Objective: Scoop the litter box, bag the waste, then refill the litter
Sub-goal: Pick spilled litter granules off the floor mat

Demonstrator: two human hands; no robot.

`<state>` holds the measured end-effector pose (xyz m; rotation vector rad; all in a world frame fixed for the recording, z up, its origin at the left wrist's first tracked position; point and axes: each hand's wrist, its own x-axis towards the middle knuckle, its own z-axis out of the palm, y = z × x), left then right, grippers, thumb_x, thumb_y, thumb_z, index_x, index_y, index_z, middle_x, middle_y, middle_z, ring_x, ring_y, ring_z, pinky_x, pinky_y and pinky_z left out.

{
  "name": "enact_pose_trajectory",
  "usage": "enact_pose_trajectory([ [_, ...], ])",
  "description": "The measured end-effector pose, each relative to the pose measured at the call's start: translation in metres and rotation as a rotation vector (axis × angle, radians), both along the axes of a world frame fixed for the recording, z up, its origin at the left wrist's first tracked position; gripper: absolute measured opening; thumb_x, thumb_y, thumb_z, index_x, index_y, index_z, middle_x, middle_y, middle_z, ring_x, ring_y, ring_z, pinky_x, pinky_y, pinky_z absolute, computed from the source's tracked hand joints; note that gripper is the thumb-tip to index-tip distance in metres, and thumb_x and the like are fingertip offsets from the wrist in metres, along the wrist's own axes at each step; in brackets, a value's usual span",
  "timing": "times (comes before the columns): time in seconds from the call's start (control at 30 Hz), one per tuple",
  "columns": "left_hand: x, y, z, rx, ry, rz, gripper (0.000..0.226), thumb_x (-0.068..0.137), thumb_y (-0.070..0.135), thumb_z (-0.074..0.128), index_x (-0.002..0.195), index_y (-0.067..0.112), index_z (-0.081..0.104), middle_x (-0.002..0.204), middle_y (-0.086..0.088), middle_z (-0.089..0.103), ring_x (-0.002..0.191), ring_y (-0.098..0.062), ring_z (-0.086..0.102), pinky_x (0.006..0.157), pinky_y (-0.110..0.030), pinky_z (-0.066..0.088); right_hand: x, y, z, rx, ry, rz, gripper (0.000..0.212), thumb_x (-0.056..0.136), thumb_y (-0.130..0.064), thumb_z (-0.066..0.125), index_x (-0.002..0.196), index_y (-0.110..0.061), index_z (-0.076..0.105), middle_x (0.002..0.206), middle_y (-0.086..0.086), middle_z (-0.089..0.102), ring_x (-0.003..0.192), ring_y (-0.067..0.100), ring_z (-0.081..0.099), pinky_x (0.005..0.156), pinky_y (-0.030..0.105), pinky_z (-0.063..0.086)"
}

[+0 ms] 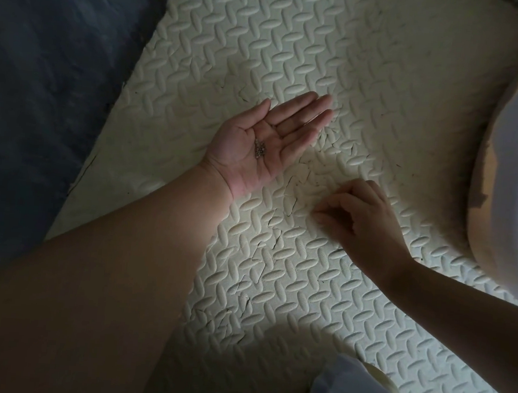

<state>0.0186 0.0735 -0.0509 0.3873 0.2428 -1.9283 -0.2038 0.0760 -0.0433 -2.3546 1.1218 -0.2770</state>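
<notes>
Gathering stray litter grains [260, 149] was judged the step in hand: a dark, gritty cluster was cradled on the flat, upturned left hand [276, 131] over the foam mat [384, 82], while the right hand [364, 218] was pinched at the mat, any catch indiscernible. A fine fingertip pick was called for next.

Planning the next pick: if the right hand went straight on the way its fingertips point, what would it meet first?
The right hand points left over the foam mat. After a bare stretch it would probably meet the left hand near its wrist; relative height is unclear.
</notes>
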Motion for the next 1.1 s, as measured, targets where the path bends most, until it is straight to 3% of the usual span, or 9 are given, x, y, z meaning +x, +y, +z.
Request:
enact_pose_trajectory([
  [0.2, -0.001, 0.002, 0.001, 0.009, 0.004, 0.003, 0.05, 0.1, 0.024, 0.028, 0.131, -0.011, 0.044, 0.138, -0.027, 0.046, 0.137, -0.03, 0.032, 0.109, -0.042, 0.031, 0.003, -0.001, 0.001, -0.083, 0.122, 0.129, 0.029, 0.089, -0.041, 0.049, 0.088, -0.017, 0.067, 0.089, -0.003, 0.056, 0.086, 0.014, 0.049, 0.082, 0.026, 0.035],
  [0.33, -0.003, 0.003, 0.001, 0.017, 0.004, 0.038, 0.049, 0.101, 0.024, 0.029, 0.131, -0.011, 0.045, 0.139, -0.026, 0.046, 0.137, -0.029, 0.03, 0.11, -0.042, 0.031, 0.01, -0.001, 0.01, -0.053, 0.058, 0.07, 0.029, 0.091, -0.038, 0.049, 0.087, -0.014, 0.066, 0.087, -0.003, 0.056, 0.082, 0.016, 0.052, 0.08, 0.034, 0.047],
  [0.43, -0.011, 0.002, 0.005, 0.042, 0.016, 0.117, 0.048, 0.099, 0.023, 0.029, 0.126, -0.011, 0.051, 0.142, -0.02, 0.043, 0.135, -0.028, 0.034, 0.108, -0.04, 0.035, 0.036, 0.0, 0.03, -0.047, -0.069, -0.006, 0.02, 0.09, -0.034, 0.053, 0.087, -0.017, 0.065, 0.086, -0.01, 0.049, 0.079, 0.007, 0.046, 0.077, 0.024, 0.042],
  [0.57, -0.026, 0.004, 0.021, 0.06, 0.05, 0.203, 0.05, 0.1, 0.025, 0.024, 0.124, -0.009, 0.052, 0.142, -0.017, 0.039, 0.133, -0.028, 0.036, 0.113, -0.039, 0.03, 0.072, 0.001, 0.043, 0.039, -0.225, -0.23, 0.008, 0.087, -0.027, 0.063, 0.082, -0.023, 0.059, 0.082, -0.009, 0.051, 0.073, 0.008, 0.047, 0.069, 0.024, 0.041],
  [0.73, -0.036, 0.001, 0.036, 0.033, 0.043, 0.315, 0.05, 0.103, 0.027, 0.019, 0.125, -0.007, 0.049, 0.138, -0.016, 0.044, 0.135, -0.027, 0.036, 0.112, -0.036, 0.029, 0.078, -0.003, 0.048, 0.067, -0.244, -0.305, 0.017, 0.088, -0.026, 0.064, 0.079, -0.031, 0.051, 0.076, -0.02, 0.044, 0.072, -0.002, 0.044, 0.067, 0.011, 0.032],
  [0.83, -0.038, 0.0, 0.043, 0.013, 0.016, 0.329, 0.051, 0.103, 0.026, 0.019, 0.128, -0.009, 0.045, 0.138, -0.017, 0.045, 0.14, -0.029, 0.031, 0.112, -0.035, 0.03, 0.079, -0.004, 0.054, 0.045, -0.258, -0.317, 0.018, 0.088, -0.025, 0.065, 0.079, -0.033, 0.051, 0.075, -0.019, 0.043, 0.071, -0.002, 0.044, 0.065, 0.009, 0.032],
  [0.97, -0.037, -0.001, 0.053, -0.03, 0.0, 0.34, 0.048, 0.102, 0.026, 0.02, 0.128, -0.008, 0.042, 0.137, -0.016, 0.046, 0.137, -0.028, 0.035, 0.11, -0.035, 0.033, 0.078, -0.005, 0.059, 0.007, -0.307, -0.293, 0.005, 0.088, -0.027, 0.064, 0.085, -0.024, 0.067, 0.076, -0.012, 0.049, 0.07, 0.006, 0.048, 0.065, 0.024, 0.042],
  [1.1, -0.034, -0.004, 0.059, -0.061, -0.043, 0.34, 0.049, 0.103, 0.027, 0.018, 0.131, -0.006, 0.039, 0.139, -0.014, 0.044, 0.137, -0.026, 0.035, 0.115, -0.035, 0.027, 0.07, -0.007, 0.065, -0.098, -0.312, -0.23, 0.02, 0.092, -0.029, 0.058, 0.104, -0.024, 0.072, 0.077, -0.006, 0.051, 0.068, 0.011, 0.049, 0.067, 0.043, 0.048],
])
